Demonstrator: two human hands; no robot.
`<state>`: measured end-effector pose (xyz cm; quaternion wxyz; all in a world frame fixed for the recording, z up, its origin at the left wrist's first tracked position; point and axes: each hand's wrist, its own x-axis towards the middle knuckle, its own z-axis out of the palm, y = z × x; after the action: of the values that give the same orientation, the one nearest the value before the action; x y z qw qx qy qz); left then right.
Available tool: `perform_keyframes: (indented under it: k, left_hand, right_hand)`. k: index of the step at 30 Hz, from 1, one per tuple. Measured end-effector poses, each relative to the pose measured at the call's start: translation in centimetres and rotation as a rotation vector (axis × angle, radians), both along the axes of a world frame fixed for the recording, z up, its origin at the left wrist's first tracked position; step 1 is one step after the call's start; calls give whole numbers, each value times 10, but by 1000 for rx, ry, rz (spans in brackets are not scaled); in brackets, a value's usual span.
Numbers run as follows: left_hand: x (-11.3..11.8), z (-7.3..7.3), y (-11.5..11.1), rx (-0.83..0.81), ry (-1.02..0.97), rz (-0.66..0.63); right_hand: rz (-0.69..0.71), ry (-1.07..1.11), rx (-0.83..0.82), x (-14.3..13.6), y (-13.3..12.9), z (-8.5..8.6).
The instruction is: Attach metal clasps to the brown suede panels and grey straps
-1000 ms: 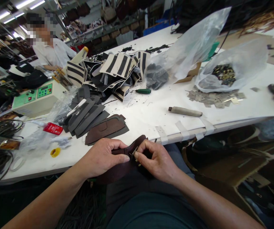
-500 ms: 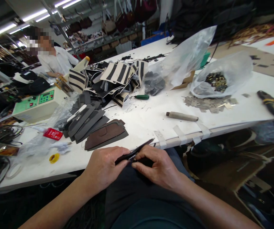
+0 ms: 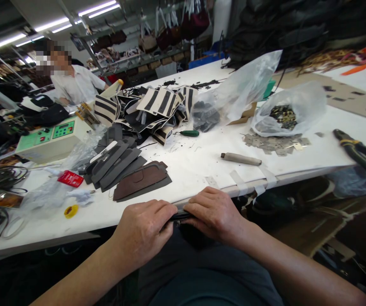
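Holds a dark piece (image 3: 182,216) between both hands, over the lap and near the front edge of the white table (image 3: 198,165). Closes left hand (image 3: 143,227) on its nine o'clock end and right hand (image 3: 217,212) on its three o'clock end, with fingers curled over the top and thumbs partly below. Turns the backs of both hands upward, index fingers near each other but apart, forearms sloping in from eight and four o'clock. Lets only a thin strip of the piece show, almost edge-on, with both ends hidden; under it, shows a small bit, too small to make out. Loses both forearms at the lower border. Farther out, has a brown panel (image 3: 141,180) at ten o'clock, a grey rod (image 3: 240,159) at one, and pliers (image 3: 356,151) at two.
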<state>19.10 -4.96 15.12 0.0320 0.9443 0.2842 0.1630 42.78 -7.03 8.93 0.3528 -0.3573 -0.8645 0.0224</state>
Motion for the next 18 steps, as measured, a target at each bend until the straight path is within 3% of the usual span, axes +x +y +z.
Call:
perform_keyframes:
  k: [18]
  left_hand:
    - [-15, -11, 3, -144, -56, -89]
  right_hand:
    - [77, -28, 18, -10, -1, 3]
